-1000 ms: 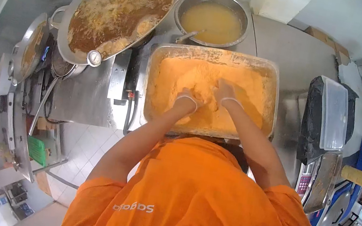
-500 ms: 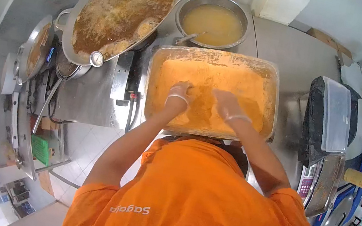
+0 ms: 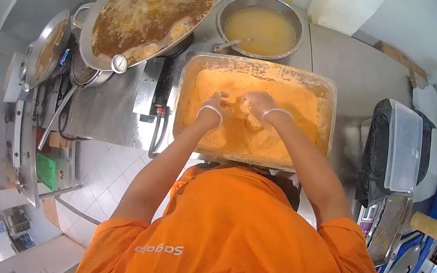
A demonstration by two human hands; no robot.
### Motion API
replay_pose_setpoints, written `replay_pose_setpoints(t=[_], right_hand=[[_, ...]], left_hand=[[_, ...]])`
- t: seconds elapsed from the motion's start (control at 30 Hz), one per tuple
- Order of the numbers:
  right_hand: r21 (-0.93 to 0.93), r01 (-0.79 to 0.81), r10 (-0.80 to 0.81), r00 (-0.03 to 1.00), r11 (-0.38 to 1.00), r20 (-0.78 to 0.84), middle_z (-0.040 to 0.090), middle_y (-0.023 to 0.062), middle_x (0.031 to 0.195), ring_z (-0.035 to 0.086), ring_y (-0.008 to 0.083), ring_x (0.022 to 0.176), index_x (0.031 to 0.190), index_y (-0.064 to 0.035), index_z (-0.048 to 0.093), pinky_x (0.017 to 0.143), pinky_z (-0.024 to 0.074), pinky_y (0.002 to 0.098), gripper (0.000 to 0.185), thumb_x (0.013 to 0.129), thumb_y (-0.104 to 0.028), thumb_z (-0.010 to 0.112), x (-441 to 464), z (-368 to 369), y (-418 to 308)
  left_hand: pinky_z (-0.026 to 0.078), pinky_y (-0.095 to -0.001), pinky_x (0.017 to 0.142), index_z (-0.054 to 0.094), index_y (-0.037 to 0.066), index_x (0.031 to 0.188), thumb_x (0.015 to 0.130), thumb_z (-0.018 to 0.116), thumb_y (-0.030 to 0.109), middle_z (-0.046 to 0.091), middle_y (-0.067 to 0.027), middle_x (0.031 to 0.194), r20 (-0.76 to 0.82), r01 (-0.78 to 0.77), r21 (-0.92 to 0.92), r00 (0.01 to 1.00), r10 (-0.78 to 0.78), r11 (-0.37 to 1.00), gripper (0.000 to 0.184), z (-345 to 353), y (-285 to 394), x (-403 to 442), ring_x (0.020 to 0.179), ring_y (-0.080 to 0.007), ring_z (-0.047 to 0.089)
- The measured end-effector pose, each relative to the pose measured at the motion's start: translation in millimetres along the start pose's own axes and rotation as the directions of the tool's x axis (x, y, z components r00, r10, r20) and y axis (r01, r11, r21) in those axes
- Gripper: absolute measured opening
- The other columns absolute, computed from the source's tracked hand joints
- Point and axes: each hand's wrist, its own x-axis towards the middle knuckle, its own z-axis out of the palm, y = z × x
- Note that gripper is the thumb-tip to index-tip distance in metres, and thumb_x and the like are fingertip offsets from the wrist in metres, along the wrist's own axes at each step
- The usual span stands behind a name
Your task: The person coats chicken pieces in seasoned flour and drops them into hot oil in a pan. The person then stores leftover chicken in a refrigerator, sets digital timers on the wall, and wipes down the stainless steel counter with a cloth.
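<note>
A wide metal tray in front of me is filled with orange breading flour. Both hands wear clear plastic gloves and are inside the tray. My left hand is at the left of the flour, its fingers loosely bent and apart, with nothing visible in them. Nearer the middle, my right hand points down and left with its fingers curled together. Pale, flour-coated matter shows beneath those fingers, but its kind cannot be made out. The two hands do not touch.
A large wok of bubbling oil with a thermometer stands at the upper left. Behind the tray is a steel bowl of cloudy yellowish liquid with a utensil handle. A clear plastic container lies at right.
My right hand has moved left and slightly up, towards the middle of the tray, and its fingers have curled. My left hand has shifted slightly left and up.
</note>
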Motion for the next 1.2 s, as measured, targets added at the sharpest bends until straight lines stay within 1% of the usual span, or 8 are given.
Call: replay_pose_setpoints(t=[0.13, 0.23, 0.4, 0.6, 0.73, 0.83, 0.9, 1.2], right_hand=[[-0.242, 0.314, -0.366, 0.906, 0.918, -0.214, 0.067, 0.0193, 0.119, 0.064, 0.0365, 0.111, 0.11, -0.0125, 0.07, 0.09, 0.0519, 0.0421, 0.026, 0.094, -0.012, 0.05, -32, -2, -11], [-0.096, -0.012, 0.004, 0.997, 0.995, -0.081, 0.068, 0.021, 0.116, 0.066, 0.035, 0.105, 0.116, -0.0089, 0.068, 0.092, 0.0518, 0.0409, 0.036, 0.085, 0.0, 0.053, -32, -14, -7], [0.053, 0.084, -0.082, 0.996, 0.995, -0.028, 0.065, 0.0187, 0.124, 0.061, 0.0339, 0.116, 0.117, -0.007, 0.067, 0.1, 0.0474, 0.039, 0.044, 0.078, 0.008, 0.052, -34, -55, -17], [-0.03, 0.158, -0.158, 0.987, 0.987, -0.002, 0.064, 0.02, 0.125, 0.061, 0.0351, 0.116, 0.122, -0.0083, 0.066, 0.099, 0.0483, 0.0402, 0.041, 0.087, 0.007, 0.05, -54, -108, -47], [-0.059, 0.222, -0.229, 0.949, 0.973, -0.217, 0.066, 0.0199, 0.122, 0.06, 0.0376, 0.115, 0.114, -0.0093, 0.068, 0.099, 0.0469, 0.0424, 0.044, 0.079, 0.009, 0.05, -51, -86, -24], [-0.292, -0.027, 0.003, 0.997, 0.956, -0.081, 0.066, 0.0206, 0.119, 0.062, 0.0386, 0.112, 0.115, -0.0131, 0.069, 0.097, 0.048, 0.0427, 0.046, 0.08, 0.009, 0.052, -17, -38, 19], [-0.27, 0.082, -0.093, 0.995, 0.959, -0.027, 0.067, 0.0207, 0.118, 0.062, 0.0388, 0.11, 0.116, -0.0137, 0.07, 0.097, 0.0484, 0.0427, 0.046, 0.08, 0.01, 0.052, -22, -51, 21], [-0.084, 0.369, -0.377, 0.92, 0.926, -0.111, 0.069, 0.0082, 0.116, 0.064, 0.0232, 0.106, 0.114, -0.0091, 0.069, 0.084, 0.0533, 0.0343, 0.043, 0.079, 0.012, 0.056, -19, -192, -120]], left_hand=[[0.051, -0.0402, 0.091, 0.054, 0.008, 0.127, 0.083, 0.076, 0.021, 0.072, -0.0121, 0.113, -0.15, 0.0, 0.102, 0.989, 0.015, 0.995, 0.051, -22, -3, -19, 0.105, -0.0297, 0.066], [0.051, -0.041, 0.092, 0.054, 0.009, 0.129, 0.083, 0.077, 0.026, 0.071, -0.0129, 0.114, -0.08, 0.025, 0.089, 0.997, -0.018, 0.996, 0.054, -17, -6, -38, 0.107, -0.0313, 0.066], [0.052, -0.0398, 0.091, 0.056, 0.008, 0.129, 0.083, 0.078, 0.026, 0.071, -0.0134, 0.112, -0.138, -0.216, 0.131, 0.962, 0.234, 0.968, 0.054, 7, 34, -33, 0.103, -0.0298, 0.067], [0.054, -0.0382, 0.082, 0.064, 0.008, 0.115, 0.081, 0.079, 0.021, 0.073, -0.0136, 0.102, -0.101, -0.215, -0.3, 0.976, 0.193, 0.929, 0.04, 36, -2, -7, 0.093, -0.0271, 0.069], [0.054, -0.0403, 0.083, 0.07, 0.008, 0.105, 0.082, 0.078, 0.029, 0.072, -0.0143, 0.099, -0.088, -0.106, 0.17, 0.989, 0.122, 0.98, 0.033, 8, 8, -36, 0.095, -0.0293, 0.069], [0.053, -0.0414, 0.087, 0.071, 0.008, 0.103, 0.082, 0.077, 0.036, 0.072, -0.015, 0.102, 0.016, 0.023, 0.34, 0.999, -0.03, 0.94, 0.035, -11, 14, -35, 0.1, -0.0316, 0.067], [0.052, -0.0421, 0.089, 0.072, 0.009, 0.103, 0.082, 0.076, 0.041, 0.071, -0.0154, 0.105, 0.071, 0.111, 0.385, 0.986, -0.15, 0.916, 0.039, -21, 33, -54, 0.103, -0.0331, 0.066], [0.052, -0.0395, 0.087, 0.069, 0.009, 0.109, 0.086, 0.075, 0.032, 0.071, -0.0155, 0.104, -0.1, -0.153, -0.022, 0.984, 0.15, 0.988, 0.033, -63, -6, -79, 0.099, -0.0302, 0.068]])
